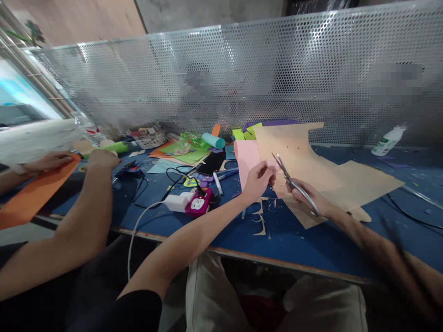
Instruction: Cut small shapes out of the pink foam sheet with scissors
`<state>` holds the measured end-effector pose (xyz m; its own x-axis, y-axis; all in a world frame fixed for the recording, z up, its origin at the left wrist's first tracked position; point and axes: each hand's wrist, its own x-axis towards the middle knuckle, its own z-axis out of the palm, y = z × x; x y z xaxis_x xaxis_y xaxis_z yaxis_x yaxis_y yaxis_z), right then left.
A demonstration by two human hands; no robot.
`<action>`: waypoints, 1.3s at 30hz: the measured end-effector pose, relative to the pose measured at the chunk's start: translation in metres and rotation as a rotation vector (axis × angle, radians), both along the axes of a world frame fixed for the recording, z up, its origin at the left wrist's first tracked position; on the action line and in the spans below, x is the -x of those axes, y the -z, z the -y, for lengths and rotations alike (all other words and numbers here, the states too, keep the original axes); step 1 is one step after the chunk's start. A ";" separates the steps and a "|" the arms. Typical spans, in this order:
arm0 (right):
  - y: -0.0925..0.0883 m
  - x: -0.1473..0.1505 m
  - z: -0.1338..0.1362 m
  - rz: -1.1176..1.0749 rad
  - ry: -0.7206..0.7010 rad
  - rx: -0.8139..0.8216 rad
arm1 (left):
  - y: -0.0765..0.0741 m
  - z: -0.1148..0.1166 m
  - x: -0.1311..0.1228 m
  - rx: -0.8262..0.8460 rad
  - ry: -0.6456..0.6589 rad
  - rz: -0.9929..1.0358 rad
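Observation:
My left hand [256, 182] pinches a small piece of pink paper [274, 166] above the table. Just to its right, my right hand [306, 197] is closed round a pair of metal scissors [292, 180]. The blades point up and left, close to the pink piece, and stand slightly apart. Whether they touch the paper I cannot tell. Under and behind both hands lie large sheets of tan paper [294, 147]. A curled pink sheet [245, 159] rests beside them on the left. Thin paper scraps [260, 221] are strewn below my left hand.
A purple power adapter [200, 203] with a white plug and cable sits left of my forearm. Coloured paper [180, 152], a phone [212, 162] and a marker [218, 183] lie behind it. A glue bottle [389, 140] stands tilted at right. A co-worker's hands [100, 159] handle orange paper [41, 191].

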<state>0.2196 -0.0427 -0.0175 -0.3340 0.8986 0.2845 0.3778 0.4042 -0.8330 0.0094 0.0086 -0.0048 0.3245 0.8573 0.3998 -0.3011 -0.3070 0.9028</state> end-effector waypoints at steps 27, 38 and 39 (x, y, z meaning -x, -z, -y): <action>0.000 -0.021 -0.015 0.072 0.103 -0.126 | -0.003 -0.004 0.003 0.008 -0.111 -0.043; -0.002 -0.024 -0.011 0.038 0.055 -0.021 | -0.005 -0.001 0.001 0.001 -0.114 -0.014; -0.003 -0.023 -0.011 0.035 0.049 -0.008 | -0.005 -0.001 0.001 -0.001 -0.115 -0.017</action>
<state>0.2428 -0.0321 -0.0146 -0.2992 0.9121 0.2803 0.4264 0.3906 -0.8159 0.0082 0.0091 0.0001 0.2304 0.8889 0.3959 -0.2484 -0.3397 0.9072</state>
